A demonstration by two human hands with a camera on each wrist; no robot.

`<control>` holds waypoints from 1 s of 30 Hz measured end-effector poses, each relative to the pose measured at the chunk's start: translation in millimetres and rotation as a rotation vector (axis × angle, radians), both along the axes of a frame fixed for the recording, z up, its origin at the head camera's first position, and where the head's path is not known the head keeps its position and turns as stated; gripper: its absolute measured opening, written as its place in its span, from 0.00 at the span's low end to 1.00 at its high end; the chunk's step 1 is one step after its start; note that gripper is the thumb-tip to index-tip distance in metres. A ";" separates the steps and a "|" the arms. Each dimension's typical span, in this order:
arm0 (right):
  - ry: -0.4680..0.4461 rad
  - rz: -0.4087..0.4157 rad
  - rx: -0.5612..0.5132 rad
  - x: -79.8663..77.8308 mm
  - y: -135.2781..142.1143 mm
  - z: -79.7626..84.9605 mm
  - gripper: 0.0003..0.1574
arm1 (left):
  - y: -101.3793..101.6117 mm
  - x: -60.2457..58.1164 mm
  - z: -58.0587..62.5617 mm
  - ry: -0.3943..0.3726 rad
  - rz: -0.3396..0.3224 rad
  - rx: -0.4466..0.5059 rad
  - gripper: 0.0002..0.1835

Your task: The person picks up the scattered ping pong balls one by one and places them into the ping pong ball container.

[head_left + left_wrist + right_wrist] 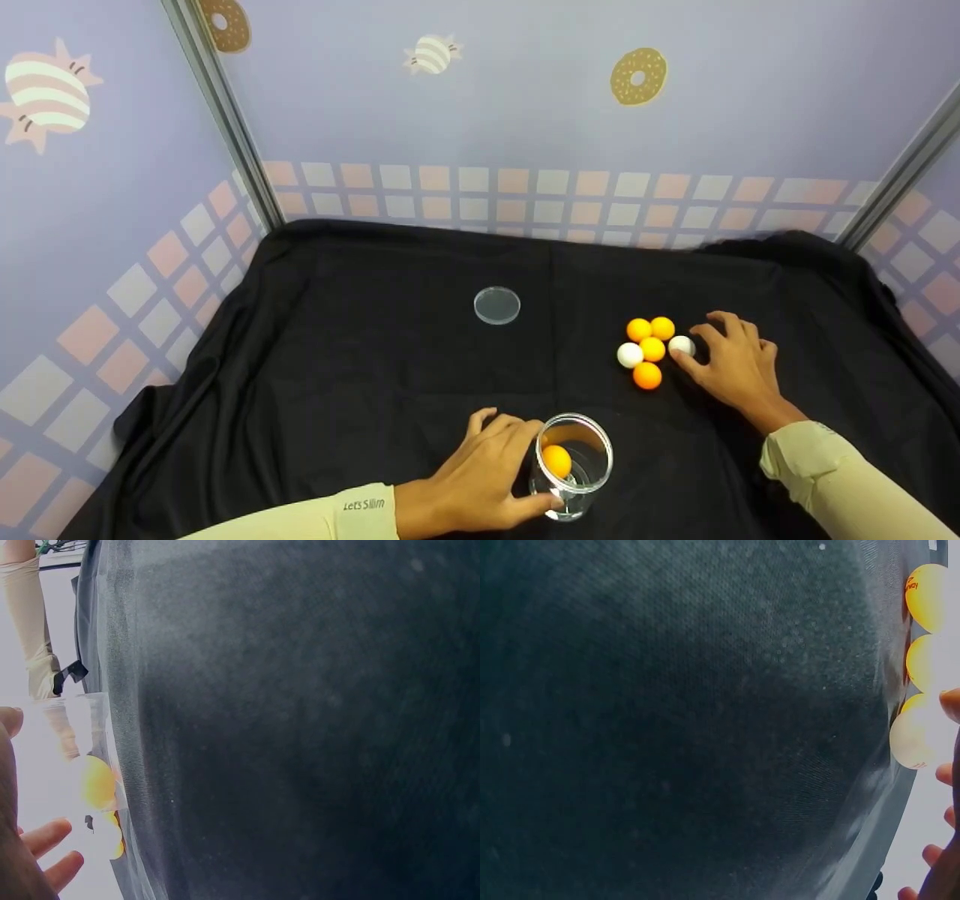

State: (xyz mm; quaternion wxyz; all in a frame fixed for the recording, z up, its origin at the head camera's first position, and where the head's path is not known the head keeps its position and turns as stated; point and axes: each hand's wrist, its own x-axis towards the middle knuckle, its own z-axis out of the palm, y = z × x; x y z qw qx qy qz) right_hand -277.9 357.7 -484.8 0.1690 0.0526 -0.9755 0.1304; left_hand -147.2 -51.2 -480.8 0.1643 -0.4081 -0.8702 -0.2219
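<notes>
i see my left hand (pixel 472 480) curled around the side of a clear round plastic jar (pixel 576 465) that stands upright near the front edge of the black cloth (pixel 360 360), thumb low at the jar's base and fingers wrapped on its left wall. inside the jar sits one orange ping-pong ball (pixel 556 460), against the left side. in the left wrist view the jar shows as a pale see-through wall (pixel 90 750) with the orange ball (pixel 97 781) glowing behind it.

my right hand (pixel 731 367) rests to the right, fingers bent over a small white ping-pong ball (pixel 681 346), with thumb and forefinger touching it on either side; whether it is lifted off the cloth i cannot tell. just beside it lies a tight cluster: four orange balls (pixel 651 349) and another white ball (pixel 630 355), all touching one another. the right wrist view shows the balls in a row at the edge of the cloth (pixel 675 720), the palest one (pixel 913 741) nearest my fingertips (pixel 951 703).

a clear round lid (pixel 497 305) lies flat on the cloth, well apart from the jar, toward the back.
</notes>
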 end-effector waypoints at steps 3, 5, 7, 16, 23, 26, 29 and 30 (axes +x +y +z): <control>0.000 0.004 0.004 0.0 -0.3 -1.0 0.37 | -0.2 -0.1 -0.2 0.001 0.000 -0.004 0.41; -0.003 0.007 0.007 0.0 -0.8 -1.7 0.37 | -0.3 -0.1 -0.3 -0.002 0.000 -0.007 0.41; -0.008 0.010 0.010 -0.3 -1.5 -2.5 0.37 | -0.4 0.0 -0.5 -0.003 0.002 -0.009 0.41; -0.024 0.000 0.018 -4.2 -2.2 -6.0 0.37 | 0.1 0.2 -0.3 0.007 0.006 -0.010 0.41; -0.022 0.008 0.022 -5.6 -2.5 -8.8 0.36 | -0.6 0.0 -0.4 0.001 -0.007 0.003 0.41; -0.020 0.009 0.021 -6.0 -2.7 -9.5 0.35 | -0.7 0.2 -0.7 0.000 -0.007 0.003 0.41; -0.020 0.010 0.020 -6.4 -2.5 -10.0 0.32 | -0.4 0.2 -0.6 -0.001 -0.005 0.005 0.41; -0.021 0.012 0.020 -6.6 -2.6 -10.2 0.32 | -0.4 0.1 -0.6 -0.001 -0.005 0.005 0.41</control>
